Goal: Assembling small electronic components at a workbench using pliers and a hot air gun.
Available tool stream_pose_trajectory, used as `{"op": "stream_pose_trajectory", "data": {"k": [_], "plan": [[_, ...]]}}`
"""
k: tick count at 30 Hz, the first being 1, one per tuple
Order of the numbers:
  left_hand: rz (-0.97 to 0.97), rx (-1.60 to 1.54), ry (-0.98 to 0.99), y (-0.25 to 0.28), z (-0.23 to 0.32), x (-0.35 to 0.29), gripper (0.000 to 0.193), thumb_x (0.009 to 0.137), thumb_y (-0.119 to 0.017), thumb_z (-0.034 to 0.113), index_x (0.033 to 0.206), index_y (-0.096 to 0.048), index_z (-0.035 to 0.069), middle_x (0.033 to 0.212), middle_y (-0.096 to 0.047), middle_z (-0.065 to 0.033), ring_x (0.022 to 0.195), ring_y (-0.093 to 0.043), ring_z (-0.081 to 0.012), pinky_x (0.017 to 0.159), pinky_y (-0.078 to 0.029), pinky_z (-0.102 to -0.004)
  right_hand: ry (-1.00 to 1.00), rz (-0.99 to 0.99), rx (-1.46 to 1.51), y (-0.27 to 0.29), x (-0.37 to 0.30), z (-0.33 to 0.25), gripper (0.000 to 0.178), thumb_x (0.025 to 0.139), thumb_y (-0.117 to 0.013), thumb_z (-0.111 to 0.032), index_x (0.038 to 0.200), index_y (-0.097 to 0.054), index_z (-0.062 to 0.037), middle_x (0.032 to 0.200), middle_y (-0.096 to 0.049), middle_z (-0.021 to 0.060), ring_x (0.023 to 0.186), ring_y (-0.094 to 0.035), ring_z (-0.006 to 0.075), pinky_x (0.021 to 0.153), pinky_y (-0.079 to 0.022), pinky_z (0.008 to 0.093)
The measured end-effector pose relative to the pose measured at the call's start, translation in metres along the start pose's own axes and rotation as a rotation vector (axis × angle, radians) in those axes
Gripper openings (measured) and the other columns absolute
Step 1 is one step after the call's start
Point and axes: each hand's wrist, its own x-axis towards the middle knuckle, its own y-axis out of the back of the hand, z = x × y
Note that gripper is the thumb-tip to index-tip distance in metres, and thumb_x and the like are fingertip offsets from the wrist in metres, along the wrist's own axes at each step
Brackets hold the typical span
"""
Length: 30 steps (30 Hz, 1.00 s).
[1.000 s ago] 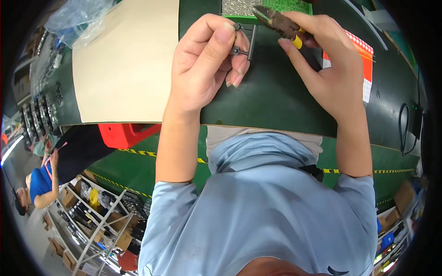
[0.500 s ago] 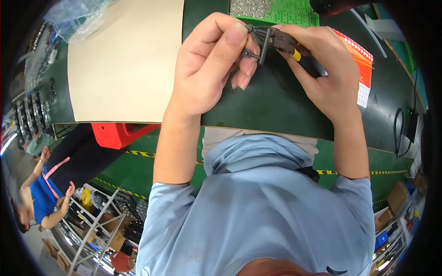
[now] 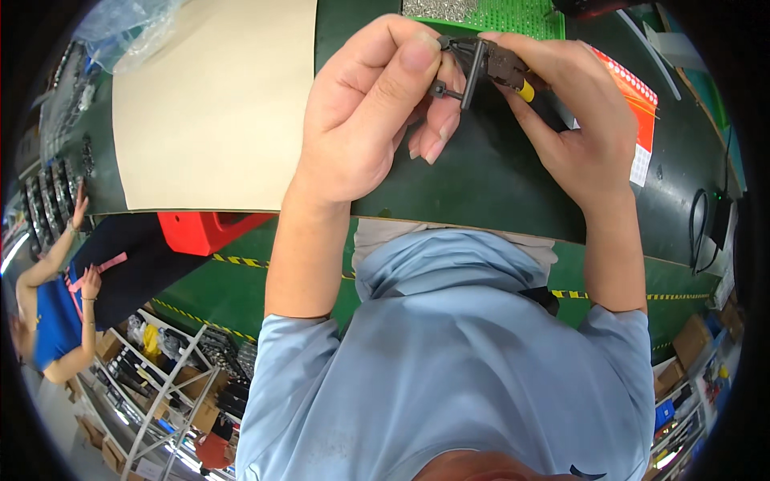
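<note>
Above the dark green table (image 3: 497, 176), my left hand (image 3: 353, 128) pinches a dark grey plastic piece (image 3: 475, 76) between thumb and fingers. Its straight bar and short, knob-ended stems stick out to the right. My right hand (image 3: 589, 120) is wrapped round a hand tool with a dark brown, blocky head (image 3: 505, 64) and a yellow band (image 3: 527, 90); its dark handle is mostly hidden in the palm. The tool's head is right against the bar of the plastic piece. I cannot make out whether jaws close on it.
A green studded tray (image 3: 521, 20) holds small metal parts (image 3: 439, 8) at the back. Beige board (image 3: 212, 112) covers the table's left. An orange-red printed booklet (image 3: 638, 104) and a black cable (image 3: 698, 232) lie right. A red stool (image 3: 200, 231) and a person in blue (image 3: 60, 321) are left.
Both hands have shifted slightly right with the plastic piece and the tool, keeping their grips. At the left, the other person has raised one arm toward the table and brought the other hand to the waist.
</note>
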Motion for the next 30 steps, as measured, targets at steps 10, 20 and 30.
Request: {"op": "stream_pose_trajectory", "data": {"k": [10,20,30], "plan": [[0.087,-0.147,0.075,-0.009,0.002,0.001,0.027,0.111,-0.045,0.024,0.098,-0.055,0.002,0.071,-0.059,-0.0061,0.054,-0.052,-0.0092,0.048,-0.038,-0.0213,0.000,-0.007,-0.095,-0.001,-0.005,-0.003,0.048,0.074,-0.077,0.011,0.119,-0.071,-0.0011,0.108,-0.074,0.0069,0.088,-0.067,0.0216,0.074,-0.054,0.0307],[0.096,-0.123,0.112,-0.008,0.003,0.000,0.024,0.110,-0.049,0.023,0.097,-0.055,0.004,0.069,-0.056,-0.0028,0.054,-0.049,-0.0075,0.049,-0.038,-0.0209,-0.052,-0.028,-0.114,-0.001,-0.006,-0.005,0.045,0.075,-0.077,0.011,0.118,-0.072,-0.0025,0.104,-0.073,0.0053,0.082,-0.065,0.0190,0.070,-0.053,0.0284],[-0.396,0.168,-0.621,0.034,-0.037,0.031,0.020,0.111,-0.041,0.017,0.099,-0.048,0.003,0.072,-0.054,-0.0054,0.056,-0.048,-0.0086,0.052,-0.041,-0.0204,-0.059,0.018,-0.053,-0.004,-0.012,0.006,0.044,0.076,-0.078,0.009,0.118,-0.072,-0.0038,0.105,-0.073,0.0059,0.078,-0.062,0.0176,0.066,-0.051,0.0270]]}}
